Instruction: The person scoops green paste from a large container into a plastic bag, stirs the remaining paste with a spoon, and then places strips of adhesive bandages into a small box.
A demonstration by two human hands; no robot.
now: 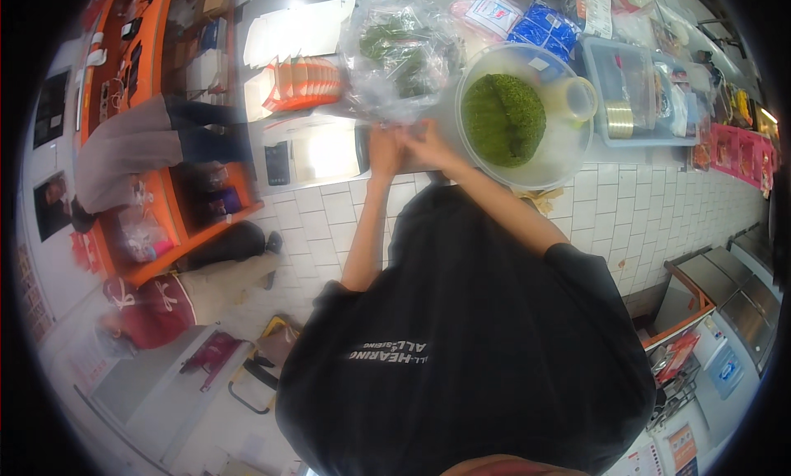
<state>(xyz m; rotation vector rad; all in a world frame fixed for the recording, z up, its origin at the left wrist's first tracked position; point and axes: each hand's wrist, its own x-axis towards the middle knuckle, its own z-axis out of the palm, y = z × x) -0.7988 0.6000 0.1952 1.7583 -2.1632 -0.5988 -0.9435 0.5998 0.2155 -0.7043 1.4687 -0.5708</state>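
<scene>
My left hand (386,146) and my right hand (427,144) are close together at the counter's near edge. Their fingers are closed on the near end of a clear plastic bag (360,87), though the exact grip is blurred. Dark green contents (401,54) show through the crinkled film. To the right of my hands stands a large round translucent tub (568,152), holding a heap of finely chopped green matter (504,118). A pale round container (580,99) sits inside the tub, beside the heap.
Left of the bag are a row of orange-and-white cartons (305,82) and a white box-like device (317,155). A clear bin (618,138) and a blue package (545,29) lie to the right. Two people (136,147) are near the orange shelves at left.
</scene>
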